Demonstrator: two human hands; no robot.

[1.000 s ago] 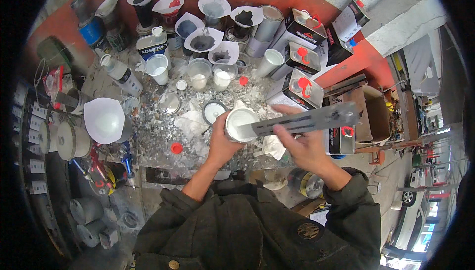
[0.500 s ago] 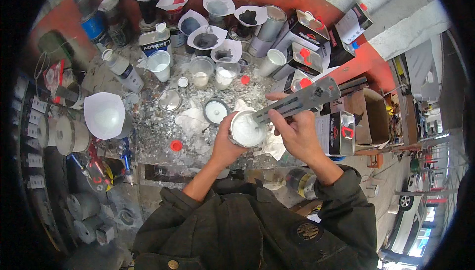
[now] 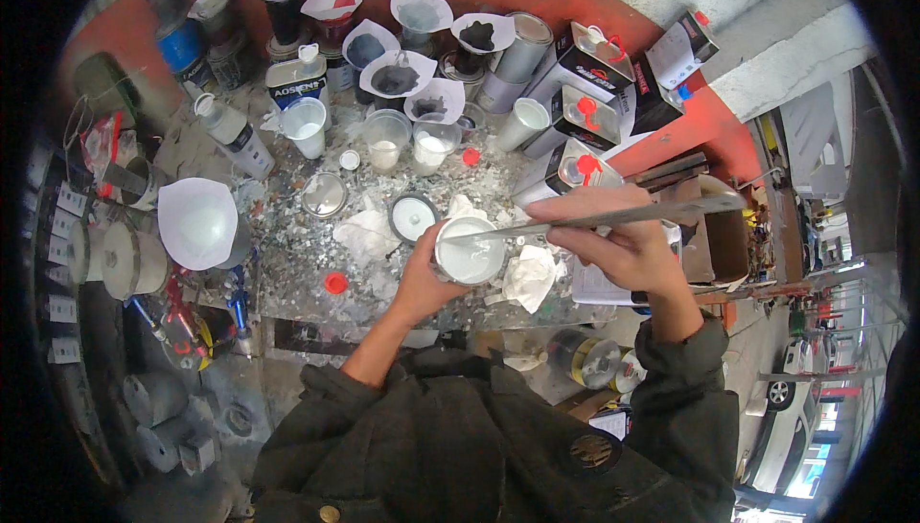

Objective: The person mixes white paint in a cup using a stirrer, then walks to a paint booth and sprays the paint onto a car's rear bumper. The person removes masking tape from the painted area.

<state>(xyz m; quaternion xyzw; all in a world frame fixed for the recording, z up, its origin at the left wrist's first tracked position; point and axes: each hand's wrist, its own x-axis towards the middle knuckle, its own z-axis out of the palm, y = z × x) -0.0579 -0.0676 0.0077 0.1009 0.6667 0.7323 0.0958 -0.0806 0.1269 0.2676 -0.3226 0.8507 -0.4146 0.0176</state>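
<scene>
My left hand (image 3: 422, 282) is closed round a cup of white paint (image 3: 470, 250) near the middle of the view. My right hand (image 3: 609, 250) grips a long, flat metal stirring stick (image 3: 698, 207), turned nearly edge-on, with its far end dipping into the white paint. Just behind the cup, a round lid (image 3: 413, 218) with a white inside lies on the paint-spattered bench (image 3: 311, 298). Crumpled white rags (image 3: 530, 277) lie right of the cup and at its left, and a red cap (image 3: 335, 283) sits to the left.
Paper-strainer cups (image 3: 397, 71), plastic cups (image 3: 385, 140) and metal cans (image 3: 583, 116) crowd the back. At left stand a paper-lined container (image 3: 197, 221) and spray guns (image 3: 240, 317). A cardboard box (image 3: 724, 231) is at right; a white car (image 3: 774, 427) shows far right.
The stirring stick has swung from a raised diagonal to a flatter, edge-on angle. My right hand has turned and shifted right. The cup in my left hand stays in about the same place.
</scene>
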